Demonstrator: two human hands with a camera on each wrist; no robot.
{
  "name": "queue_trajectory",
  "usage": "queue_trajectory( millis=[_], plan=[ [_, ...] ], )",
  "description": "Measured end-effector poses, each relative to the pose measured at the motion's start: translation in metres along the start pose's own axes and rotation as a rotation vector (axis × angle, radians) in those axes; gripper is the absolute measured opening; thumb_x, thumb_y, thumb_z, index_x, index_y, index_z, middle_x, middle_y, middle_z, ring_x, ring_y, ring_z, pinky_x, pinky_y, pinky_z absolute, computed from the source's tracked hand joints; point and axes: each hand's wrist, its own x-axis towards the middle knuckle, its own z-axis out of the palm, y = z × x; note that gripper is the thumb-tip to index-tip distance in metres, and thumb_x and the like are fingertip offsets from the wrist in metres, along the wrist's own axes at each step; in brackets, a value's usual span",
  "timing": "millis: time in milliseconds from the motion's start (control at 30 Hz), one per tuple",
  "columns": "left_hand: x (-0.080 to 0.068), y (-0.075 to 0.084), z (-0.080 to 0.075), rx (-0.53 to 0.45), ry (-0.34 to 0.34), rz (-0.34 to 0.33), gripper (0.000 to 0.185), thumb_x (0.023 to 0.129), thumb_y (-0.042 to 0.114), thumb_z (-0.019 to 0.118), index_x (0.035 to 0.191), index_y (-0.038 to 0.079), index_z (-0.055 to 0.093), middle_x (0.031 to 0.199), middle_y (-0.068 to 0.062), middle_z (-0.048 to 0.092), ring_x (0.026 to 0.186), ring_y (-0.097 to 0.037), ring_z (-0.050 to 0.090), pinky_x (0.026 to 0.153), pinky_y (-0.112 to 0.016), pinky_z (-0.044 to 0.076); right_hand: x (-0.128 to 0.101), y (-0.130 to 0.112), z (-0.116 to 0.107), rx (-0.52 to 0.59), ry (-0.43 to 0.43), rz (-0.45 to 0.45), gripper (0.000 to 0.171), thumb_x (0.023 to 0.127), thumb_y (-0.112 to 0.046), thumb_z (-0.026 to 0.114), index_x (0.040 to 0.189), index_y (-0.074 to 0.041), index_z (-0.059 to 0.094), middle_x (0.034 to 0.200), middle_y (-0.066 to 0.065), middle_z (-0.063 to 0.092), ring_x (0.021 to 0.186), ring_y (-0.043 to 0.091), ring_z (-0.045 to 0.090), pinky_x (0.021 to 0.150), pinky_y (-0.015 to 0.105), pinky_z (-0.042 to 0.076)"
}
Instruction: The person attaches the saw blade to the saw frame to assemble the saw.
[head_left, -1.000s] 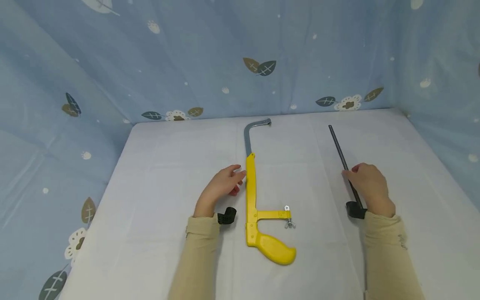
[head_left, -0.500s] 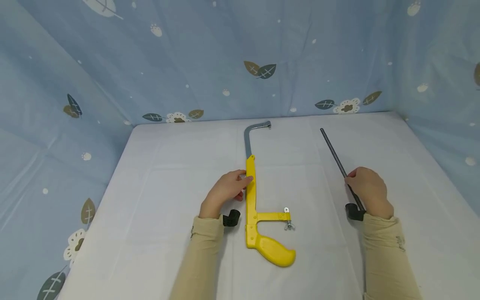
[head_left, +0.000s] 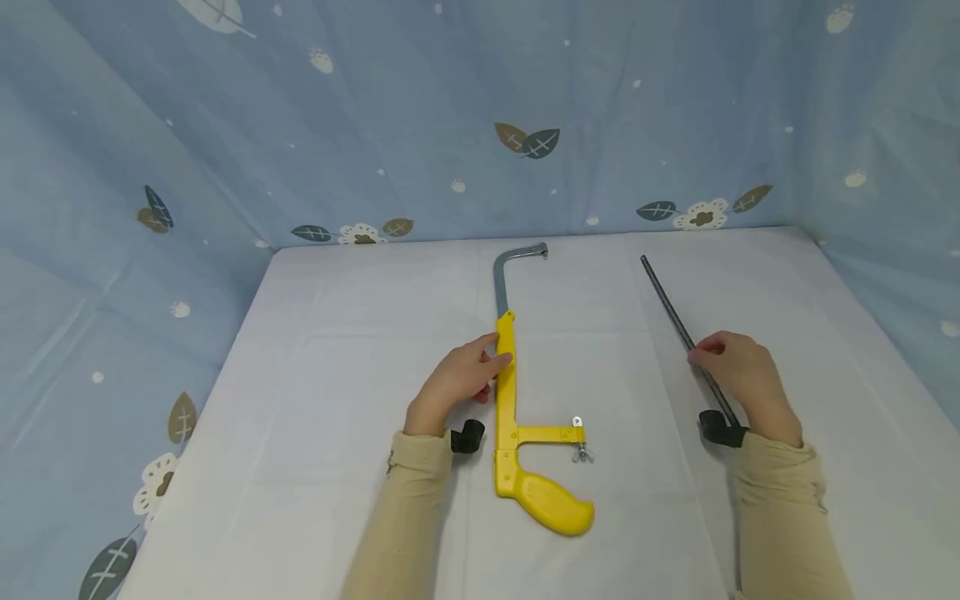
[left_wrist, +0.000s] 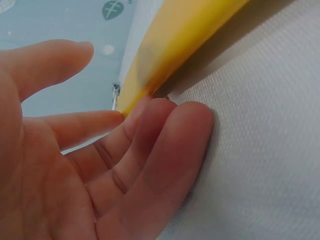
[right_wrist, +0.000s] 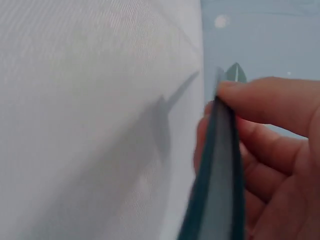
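A hacksaw frame (head_left: 506, 392) with a yellow body, grey bent front arm and yellow handle lies on the white cloth, its blade gap unfilled. My left hand (head_left: 461, 377) is at its long yellow bar. The fingertips touch the bar's edge in the left wrist view, and the thumb (left_wrist: 55, 62) stands apart above it. My right hand (head_left: 738, 375) pinches a hacksaw blade (head_left: 667, 308), a long, narrow dark strip, between thumb and fingers. In the right wrist view the blade (right_wrist: 222, 165) runs toward the camera, its shadow falling separately on the cloth.
A wing nut (head_left: 582, 452) sits on the hacksaw's short yellow cross arm. The white cloth-covered table (head_left: 360, 333) ends against blue patterned curtains (head_left: 420, 108) at the back and sides. Black camera mounts (head_left: 468, 436) protrude beside both wrists.
My left hand has moved right, from beside the hacksaw frame to its yellow bar. The blade's far end has swung left, still pinched in my right hand.
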Motion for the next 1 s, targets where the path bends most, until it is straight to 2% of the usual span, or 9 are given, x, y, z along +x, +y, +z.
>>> queue_trajectory(
  millis=[133, 233, 300, 400, 533, 600, 633, 733, 1000],
  plan=[
    [0.000, 0.001, 0.001, 0.008, -0.010, 0.004, 0.060, 0.088, 0.045, 0.049, 0.140, 0.023, 0.029, 0.082, -0.002, 0.055, 0.054, -0.017, 0.055, 0.059, -0.030, 0.044, 0.002, 0.000, 0.003, 0.076, 0.136, -0.007, 0.045, 0.090, -0.040, 0.049, 0.106, 0.001, 0.056, 0.096, 0.018, 0.056, 0.079, 0.027, 0.052, 0.056, 0.034, 0.043],
    [-0.001, 0.002, 0.000, 0.018, -0.006, 0.010, 0.060, 0.089, 0.045, 0.049, 0.140, 0.023, 0.029, 0.082, -0.002, 0.055, 0.054, -0.018, 0.055, 0.059, -0.029, 0.044, 0.004, -0.002, 0.003, 0.206, 0.204, 0.015, 0.050, 0.088, -0.046, 0.049, 0.108, -0.001, 0.056, 0.095, 0.013, 0.057, 0.074, 0.021, 0.054, 0.055, 0.036, 0.046],
    [-0.001, 0.003, -0.001, 0.023, -0.002, 0.016, 0.060, 0.088, 0.045, 0.049, 0.140, 0.022, 0.029, 0.082, -0.002, 0.056, 0.054, -0.018, 0.056, 0.059, -0.029, 0.044, 0.005, -0.005, 0.004, 0.334, 0.233, 0.037, 0.049, 0.085, -0.046, 0.053, 0.108, -0.002, 0.057, 0.092, 0.006, 0.058, 0.070, 0.016, 0.055, 0.054, 0.036, 0.047],
    [-0.002, 0.004, -0.002, 0.025, 0.002, 0.031, 0.060, 0.089, 0.045, 0.049, 0.140, 0.021, 0.029, 0.081, -0.002, 0.056, 0.054, -0.018, 0.056, 0.059, -0.029, 0.044, 0.005, -0.013, 0.005, 0.640, 0.211, 0.016, 0.040, 0.083, -0.037, 0.060, 0.106, -0.004, 0.057, 0.087, -0.003, 0.061, 0.070, 0.010, 0.056, 0.055, 0.028, 0.049],
    [-0.003, 0.005, -0.003, 0.027, -0.002, 0.041, 0.060, 0.089, 0.044, 0.049, 0.141, 0.020, 0.029, 0.080, -0.003, 0.055, 0.054, -0.018, 0.055, 0.059, -0.029, 0.044, 0.004, -0.027, 0.009, 1.092, 0.080, -0.023, 0.027, 0.081, -0.022, 0.066, 0.101, -0.007, 0.059, 0.086, -0.004, 0.063, 0.074, 0.008, 0.055, 0.058, 0.019, 0.046],
    [-0.003, 0.006, -0.003, 0.025, -0.007, 0.041, 0.060, 0.089, 0.043, 0.049, 0.141, 0.020, 0.029, 0.080, -0.003, 0.055, 0.054, -0.019, 0.055, 0.059, -0.029, 0.043, 0.003, -0.034, 0.013, 1.205, 0.038, -0.016, 0.023, 0.080, -0.021, 0.066, 0.099, -0.009, 0.060, 0.087, -0.003, 0.063, 0.072, 0.008, 0.053, 0.057, 0.019, 0.045],
    [-0.003, 0.006, -0.003, 0.024, -0.009, 0.040, 0.060, 0.089, 0.043, 0.049, 0.141, 0.021, 0.028, 0.079, -0.003, 0.055, 0.054, -0.019, 0.055, 0.060, -0.029, 0.043, 0.003, -0.038, 0.015, 1.243, 0.020, -0.013, 0.022, 0.080, -0.020, 0.066, 0.099, -0.009, 0.060, 0.087, -0.003, 0.063, 0.071, 0.008, 0.052, 0.056, 0.019, 0.044],
    [-0.003, 0.007, -0.002, 0.019, -0.011, 0.043, 0.060, 0.089, 0.043, 0.049, 0.141, 0.021, 0.028, 0.080, -0.003, 0.055, 0.054, -0.020, 0.056, 0.060, -0.029, 0.044, 0.003, -0.047, 0.022, 1.258, -0.009, 0.001, 0.025, 0.081, -0.021, 0.065, 0.101, -0.009, 0.058, 0.088, -0.003, 0.063, 0.070, 0.008, 0.050, 0.055, 0.018, 0.043],
    [-0.002, 0.004, -0.001, 0.053, -0.013, 0.054, 0.060, 0.089, 0.040, 0.050, 0.141, 0.020, 0.028, 0.075, -0.003, 0.056, 0.050, -0.019, 0.053, 0.059, -0.029, 0.043, 0.000, -0.072, 0.048, 1.181, -0.119, -0.031, 0.031, 0.083, -0.023, 0.064, 0.106, -0.005, 0.053, 0.092, -0.001, 0.061, 0.070, 0.008, 0.050, 0.056, 0.018, 0.045]
  ],
)
